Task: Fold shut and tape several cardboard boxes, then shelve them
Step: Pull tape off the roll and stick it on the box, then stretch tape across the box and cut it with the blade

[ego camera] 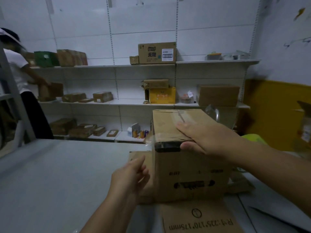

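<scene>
- While the box [190, 174] stands on the table [67, 174], its top is pressed by the flat right hand [207, 140].
- Low beside its left face the left hand [129, 175] is held, loosely curled; a pinch cannot be told.
- Clear tape [151, 148] is seen at that nearer corner.

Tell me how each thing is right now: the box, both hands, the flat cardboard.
Cardboard box: upright, flaps shut, clear tape across top.
Right hand: flat, pressing the box top.
Left hand: beside the box, blurred; grip unclear.
Flat cardboard: lying unfolded, print up.
</scene>
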